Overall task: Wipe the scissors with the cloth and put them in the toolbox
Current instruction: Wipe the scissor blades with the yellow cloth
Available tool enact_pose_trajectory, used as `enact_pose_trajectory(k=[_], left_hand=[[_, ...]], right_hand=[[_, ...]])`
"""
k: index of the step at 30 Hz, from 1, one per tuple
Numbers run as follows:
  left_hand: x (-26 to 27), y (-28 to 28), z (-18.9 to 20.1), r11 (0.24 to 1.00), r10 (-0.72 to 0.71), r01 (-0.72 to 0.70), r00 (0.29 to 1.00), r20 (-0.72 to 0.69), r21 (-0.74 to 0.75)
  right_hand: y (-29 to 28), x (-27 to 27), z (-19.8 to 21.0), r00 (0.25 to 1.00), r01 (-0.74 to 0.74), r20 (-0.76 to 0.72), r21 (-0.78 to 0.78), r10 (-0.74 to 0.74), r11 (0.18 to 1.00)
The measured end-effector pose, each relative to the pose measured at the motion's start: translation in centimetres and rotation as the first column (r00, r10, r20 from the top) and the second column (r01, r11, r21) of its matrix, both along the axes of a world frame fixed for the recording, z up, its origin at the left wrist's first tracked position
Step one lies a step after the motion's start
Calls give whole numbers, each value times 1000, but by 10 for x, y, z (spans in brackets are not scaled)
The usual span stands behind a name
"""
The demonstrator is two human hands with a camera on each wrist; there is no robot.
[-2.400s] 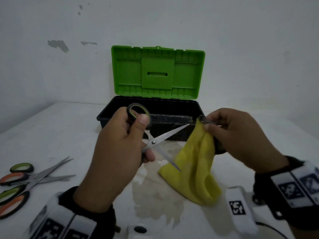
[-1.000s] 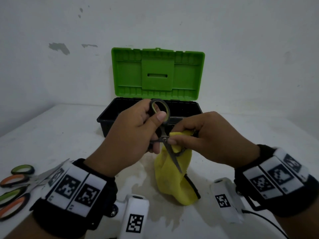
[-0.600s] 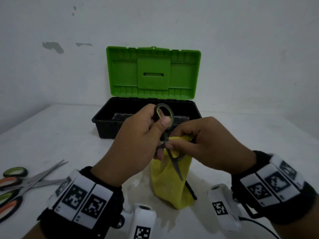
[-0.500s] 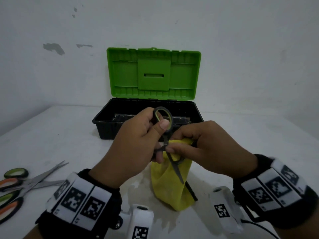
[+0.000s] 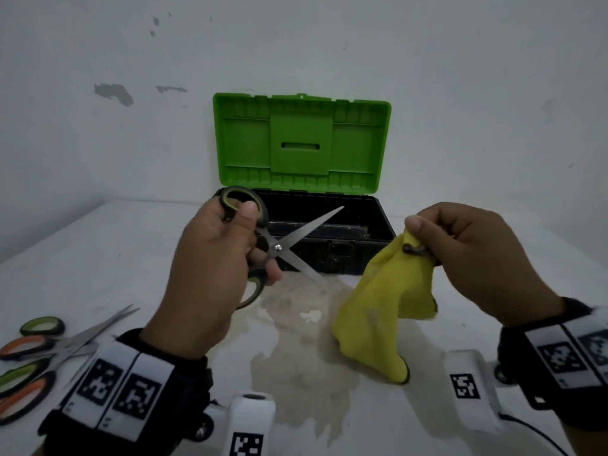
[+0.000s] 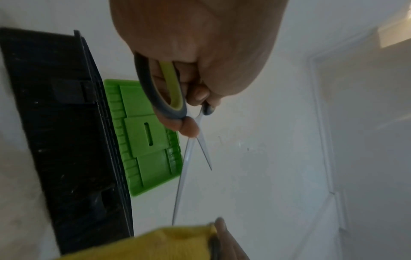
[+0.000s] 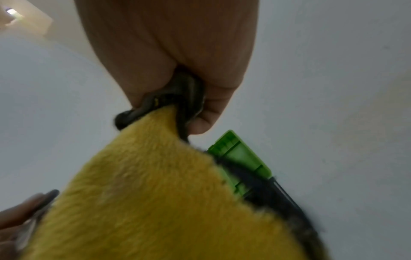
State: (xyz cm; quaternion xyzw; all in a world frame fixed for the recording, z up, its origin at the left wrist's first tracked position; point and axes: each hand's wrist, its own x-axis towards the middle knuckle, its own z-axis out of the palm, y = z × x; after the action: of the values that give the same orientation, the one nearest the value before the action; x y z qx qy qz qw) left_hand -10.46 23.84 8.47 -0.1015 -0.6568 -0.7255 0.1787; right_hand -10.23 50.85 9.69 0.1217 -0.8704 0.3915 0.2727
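Note:
My left hand (image 5: 220,258) grips the green-and-grey handles of a pair of scissors (image 5: 296,240), whose blades stand spread apart and point right toward the toolbox. In the left wrist view the scissors (image 6: 189,158) show the same spread blades below my fingers. My right hand (image 5: 460,245) pinches the top edge of a yellow cloth (image 5: 385,311), which hangs down to the table, apart from the blades. The cloth (image 7: 155,202) fills the right wrist view. The toolbox (image 5: 378,225) is black, with its green lid (image 5: 301,144) standing open behind both hands.
Several more scissors (image 5: 39,353) with green and orange handles lie at the table's left edge. A wet-looking stain (image 5: 296,357) marks the white table between my hands. The wall rises directly behind the toolbox.
My hands have drawn apart: the right hand pulled the cloth off the blades to the right. The scissors swung from pointing down to pointing right, and their blades are now spread.

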Motion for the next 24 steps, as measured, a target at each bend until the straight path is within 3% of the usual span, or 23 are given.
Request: enact_pose_trajectory(k=[6, 9, 12, 15, 17, 20, 24], left_hand=[[7, 28, -7, 986, -47, 27, 992, 120, 163], [7, 35, -7, 985, -11, -15, 989, 148, 173], [5, 33, -8, 982, 97, -120, 983, 158, 143], [4, 30, -8, 978, 129, -156, 974, 187, 141], [5, 32, -9, 976, 141, -169, 971, 194, 138], [7, 35, -10, 977, 140, -165, 973, 182, 134], [8, 32, -12, 971, 96, -141, 969, 228, 191]], right_hand=[[-48, 1, -4, 997, 46, -50, -246, -60, 968], [-75, 9, -6, 993, -106, 9, -294, 114, 950], [-91, 20, -6, 935, -288, 78, -398, 345, 871], [-93, 23, -7, 884, -343, 138, -458, 447, 820], [-96, 20, -10, 895, -314, 179, -396, 408, 863], [-101, 12, -18, 959, -173, 185, -224, 216, 959], [-99, 11, -18, 965, -148, 186, -196, 185, 969]])
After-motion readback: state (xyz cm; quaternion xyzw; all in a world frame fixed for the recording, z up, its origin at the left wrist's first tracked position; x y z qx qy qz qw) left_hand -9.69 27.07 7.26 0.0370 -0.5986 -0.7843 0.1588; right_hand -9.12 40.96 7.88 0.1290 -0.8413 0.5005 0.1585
